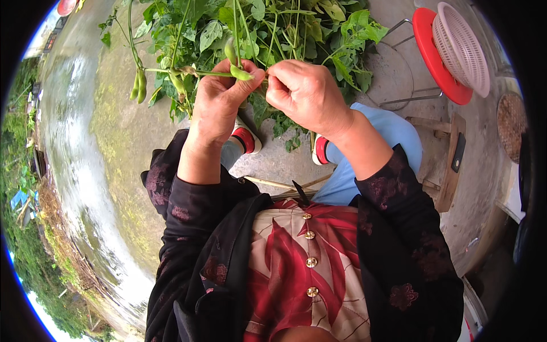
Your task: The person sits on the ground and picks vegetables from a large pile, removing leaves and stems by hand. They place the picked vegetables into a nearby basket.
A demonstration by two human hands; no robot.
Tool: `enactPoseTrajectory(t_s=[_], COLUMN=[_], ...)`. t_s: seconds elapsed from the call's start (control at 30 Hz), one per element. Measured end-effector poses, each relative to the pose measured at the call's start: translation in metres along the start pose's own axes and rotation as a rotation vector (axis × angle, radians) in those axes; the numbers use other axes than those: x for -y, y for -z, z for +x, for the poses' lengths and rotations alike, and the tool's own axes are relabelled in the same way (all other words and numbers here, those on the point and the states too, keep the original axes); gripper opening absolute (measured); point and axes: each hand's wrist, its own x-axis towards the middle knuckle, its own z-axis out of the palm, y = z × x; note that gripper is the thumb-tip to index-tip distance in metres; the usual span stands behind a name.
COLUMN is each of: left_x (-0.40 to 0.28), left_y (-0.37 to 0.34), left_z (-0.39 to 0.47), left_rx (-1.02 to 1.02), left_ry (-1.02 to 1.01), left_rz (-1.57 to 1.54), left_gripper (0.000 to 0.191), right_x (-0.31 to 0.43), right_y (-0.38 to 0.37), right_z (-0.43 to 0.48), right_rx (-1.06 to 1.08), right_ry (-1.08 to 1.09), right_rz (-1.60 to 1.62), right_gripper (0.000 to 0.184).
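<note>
My left hand [220, 98] pinches a green bean stalk [160, 70] between thumb and fingers, above the ground in front of me. Plump green pods [139, 85] hang from the stalk's left end, and another pod [242, 73] lies against my left thumb. Close beside it, my right hand [303, 92] is curled into a fist, its thumb and forefinger closed on the stalk's other end. What lies inside the right fist is hidden. Beneath both hands spreads a heap of leafy bean plants [290, 30] on the concrete.
At the right, a pink plastic colander [459, 49] rests on a red-topped stool [423, 38] with metal legs. Nearer me stands a wooden bench [451, 171] with a dark flat object [459, 152] on it. A round woven tray [511, 127] is at the far right. My shoes flank the plants' lower end.
</note>
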Motion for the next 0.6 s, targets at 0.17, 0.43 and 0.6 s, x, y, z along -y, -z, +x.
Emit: enactPoseTrajectory(t_s=[0.17,0.43,0.6], left_x=[-0.001,-0.003,-0.009], left_y=[-0.007,-0.002,-0.001], left_z=[-0.002,-0.003,-0.004], left_rx=[-0.001,-0.008,0.041], left_ry=[-0.042,-0.025,-0.012], left_rz=[0.011,0.01,-0.031], left_gripper=[0.019,0.02,0.022], right_x=[0.006,0.009,0.007], right_y=[0.012,0.013,0.018], right_z=[0.003,0.011,0.014], right_rx=[0.171,0.338,0.348], right_ry=[-0.561,-0.652,-0.642], right_rz=[0.408,0.668,0.656], right_gripper=[0.016,0.03,0.028])
